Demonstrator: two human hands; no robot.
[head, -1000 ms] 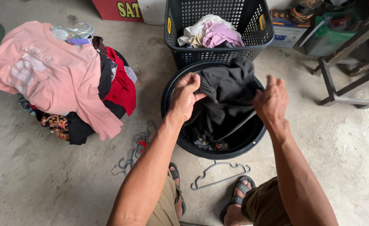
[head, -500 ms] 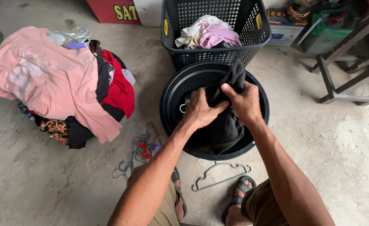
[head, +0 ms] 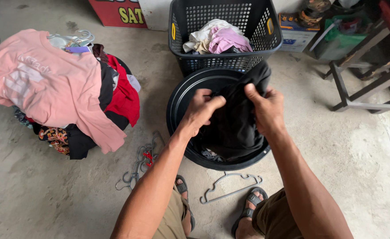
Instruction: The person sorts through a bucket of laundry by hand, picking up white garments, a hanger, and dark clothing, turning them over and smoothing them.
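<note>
Black garment [head: 234, 128] bunched over the round black tub [head: 181, 95], I note, both grips pinching its upper edge: left hand [head: 201, 110] and right hand [head: 265, 108] close together. Far basket [head: 223, 62] holds a few pale clothes; I judge most is left: heaped pile [head: 57, 93] left, hangers [head: 230, 188] on the floor.
</note>
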